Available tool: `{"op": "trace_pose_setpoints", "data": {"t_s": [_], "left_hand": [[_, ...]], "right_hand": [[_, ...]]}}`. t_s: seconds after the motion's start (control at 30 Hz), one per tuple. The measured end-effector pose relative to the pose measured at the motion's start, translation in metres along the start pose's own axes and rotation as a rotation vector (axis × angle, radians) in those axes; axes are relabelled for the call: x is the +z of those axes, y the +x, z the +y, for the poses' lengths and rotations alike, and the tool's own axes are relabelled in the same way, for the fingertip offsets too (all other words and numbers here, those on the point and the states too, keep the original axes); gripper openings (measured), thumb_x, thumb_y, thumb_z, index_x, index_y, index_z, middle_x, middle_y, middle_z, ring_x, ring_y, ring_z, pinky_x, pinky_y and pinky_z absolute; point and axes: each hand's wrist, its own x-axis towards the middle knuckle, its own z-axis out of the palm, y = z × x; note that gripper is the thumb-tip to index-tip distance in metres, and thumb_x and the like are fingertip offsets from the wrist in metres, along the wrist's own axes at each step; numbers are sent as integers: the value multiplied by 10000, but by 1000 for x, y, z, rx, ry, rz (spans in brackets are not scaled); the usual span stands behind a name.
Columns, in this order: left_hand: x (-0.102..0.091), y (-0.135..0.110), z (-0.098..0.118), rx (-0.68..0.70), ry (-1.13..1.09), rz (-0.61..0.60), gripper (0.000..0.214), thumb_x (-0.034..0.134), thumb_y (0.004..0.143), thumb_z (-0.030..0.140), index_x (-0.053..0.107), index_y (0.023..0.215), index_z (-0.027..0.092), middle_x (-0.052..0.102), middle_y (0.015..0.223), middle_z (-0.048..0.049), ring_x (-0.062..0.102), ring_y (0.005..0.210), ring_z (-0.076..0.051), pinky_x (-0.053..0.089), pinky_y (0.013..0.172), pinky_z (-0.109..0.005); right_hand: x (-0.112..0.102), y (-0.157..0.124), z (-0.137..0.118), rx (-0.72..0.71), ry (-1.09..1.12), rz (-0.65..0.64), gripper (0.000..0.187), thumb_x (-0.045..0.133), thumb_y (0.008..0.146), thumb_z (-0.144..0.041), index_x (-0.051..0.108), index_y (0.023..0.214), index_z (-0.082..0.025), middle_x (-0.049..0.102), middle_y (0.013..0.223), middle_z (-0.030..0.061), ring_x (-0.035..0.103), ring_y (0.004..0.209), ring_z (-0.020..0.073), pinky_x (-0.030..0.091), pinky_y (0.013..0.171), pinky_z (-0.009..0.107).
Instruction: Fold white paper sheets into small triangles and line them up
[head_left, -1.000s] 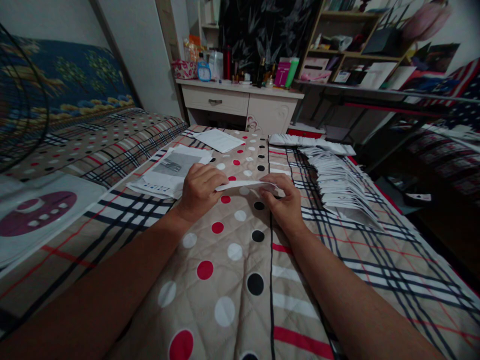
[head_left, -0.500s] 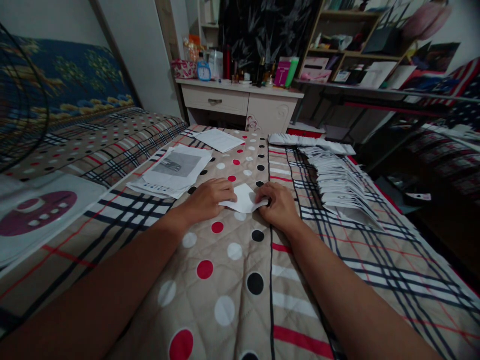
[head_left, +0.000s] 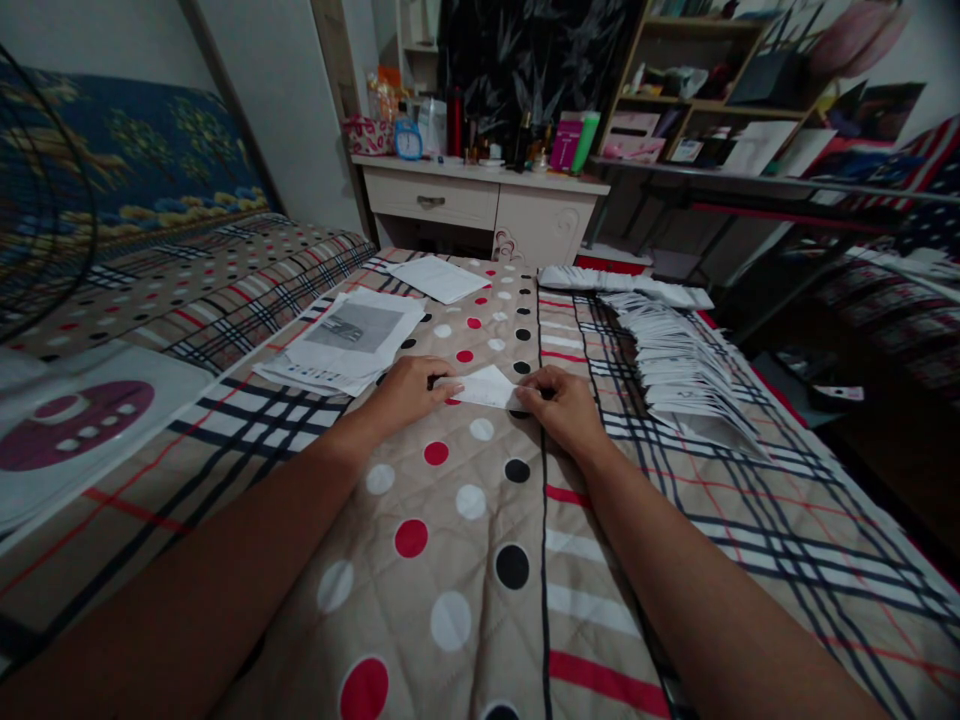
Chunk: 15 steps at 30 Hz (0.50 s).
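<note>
A small folded sheet of white paper (head_left: 486, 388) lies on the polka-dot bedspread (head_left: 450, 540) between my hands, its top coming to a low point and its near edge straight. My left hand (head_left: 411, 388) pinches the left corner of the paper between thumb and fingers. At the opposite corner, my right hand (head_left: 559, 400) grips the paper with closed fingertips. To the left rests a stack of printed sheets (head_left: 352, 340), the top one bearing a grey picture. Beyond it sits a thinner pile of white paper (head_left: 442, 278).
On the right, a long row of folded papers (head_left: 682, 365) fans out, with another row (head_left: 622, 285) behind it. A white plastic bag (head_left: 90, 420) with a purple print lies at far left. A cluttered dresser (head_left: 480, 200) stands beyond the bed.
The near edge of the paper has been folded up, so its curved lower part now forms a straight edge. My hands have stayed at its two ends.
</note>
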Motion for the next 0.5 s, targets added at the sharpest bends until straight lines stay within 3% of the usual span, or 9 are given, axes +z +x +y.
{"op": "trace_pose_setpoints", "data": {"t_s": [0.17, 0.33, 0.5], "left_hand": [[2, -1, -2, -111, 76, 41, 188, 687, 775, 302, 742, 904, 177, 712, 766, -27, 590, 648, -153, 410, 600, -272], [0, -1, 0, -190, 81, 74, 151, 674, 774, 312, 728, 823, 180, 682, 701, -16, 576, 600, -142, 400, 558, -258], [-3, -2, 0, -182, 172, 112, 57, 667, 742, 199, 714, 774, 191, 663, 686, -8, 556, 577, -135, 399, 556, -260]], "right_hand": [[-1, 0, -4, 39, -156, 27, 80, 643, 737, -256, 700, 739, -200, 728, 810, 45, 646, 744, 202, 491, 708, 330], [-1, 0, -6, 69, -275, 42, 78, 651, 715, -281, 676, 691, -210, 722, 781, 38, 642, 726, 208, 459, 656, 319], [-3, -1, -6, 92, -368, 66, 99, 616, 712, -277, 691, 710, -211, 725, 775, 57, 651, 741, 228, 446, 647, 321]]}}
